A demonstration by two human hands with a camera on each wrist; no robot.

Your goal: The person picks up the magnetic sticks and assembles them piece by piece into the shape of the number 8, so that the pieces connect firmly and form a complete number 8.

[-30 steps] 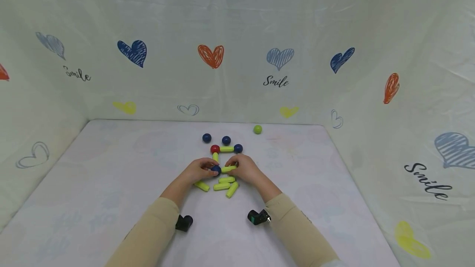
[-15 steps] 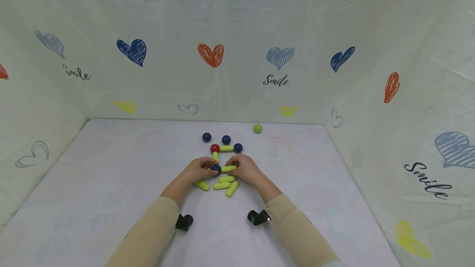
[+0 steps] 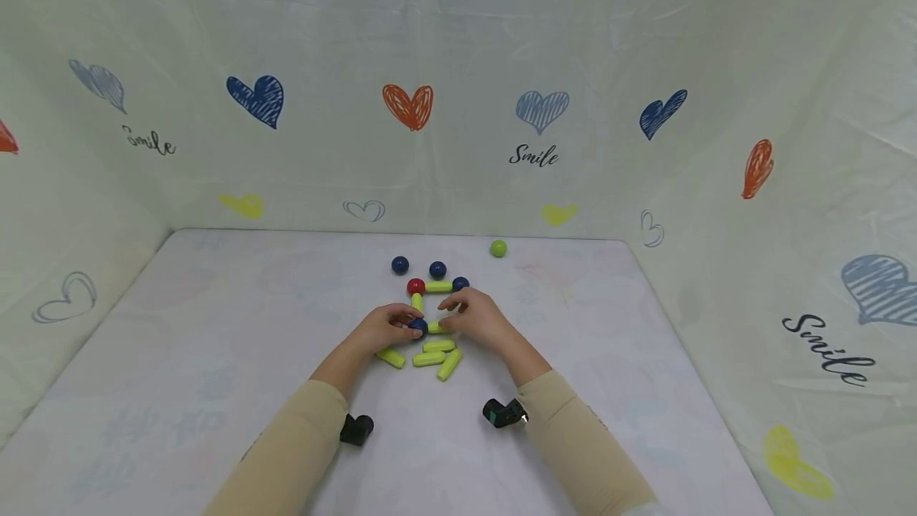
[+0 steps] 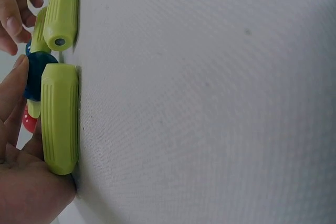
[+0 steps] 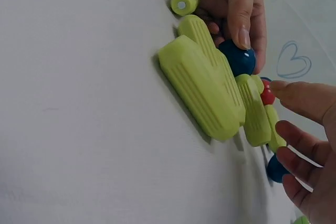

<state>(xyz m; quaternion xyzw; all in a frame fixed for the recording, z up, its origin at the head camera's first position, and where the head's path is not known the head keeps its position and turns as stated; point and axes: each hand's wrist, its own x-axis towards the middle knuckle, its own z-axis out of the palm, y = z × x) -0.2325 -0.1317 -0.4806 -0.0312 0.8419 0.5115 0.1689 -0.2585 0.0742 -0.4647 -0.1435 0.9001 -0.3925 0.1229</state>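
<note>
1. One left hand [image 3: 381, 328], coming out of a beige sleeve [image 3: 286, 452], pinches a held blue ball [image 3: 418, 329] between thumb and fingers.
2. On the near side of that hand, a slanted rod [image 3: 390, 357], yellow-green, lies on the white table [image 3: 186, 301], partly covered by the hand in the head view.
3. Farther back, a lone blue ball [image 3: 399, 265] rests on the table.
4. A red ball [image 3: 415, 287] sits beyond the held blue ball; a lengthwise rod [image 3: 417, 302] runs from it toward the hand, its near end hidden by fingers in the head view.
5. Three loose rods [image 3: 428, 359] lie close together, nearer the person than the held blue ball.
6. A side rod [image 3: 435, 327] meets the held blue ball and points rightward.
7. A second blue ball [image 3: 438, 270] stands behind the back rod [image 3: 438, 287], which joins the red ball to a corner blue ball [image 3: 461, 284].
8. The right hand [image 3: 478, 318] has its fingers parted and slightly bent, gripping nothing, just beside the side rod.
9. Farthest back, a green ball [image 3: 498, 248] rests well apart from both hands.
</note>
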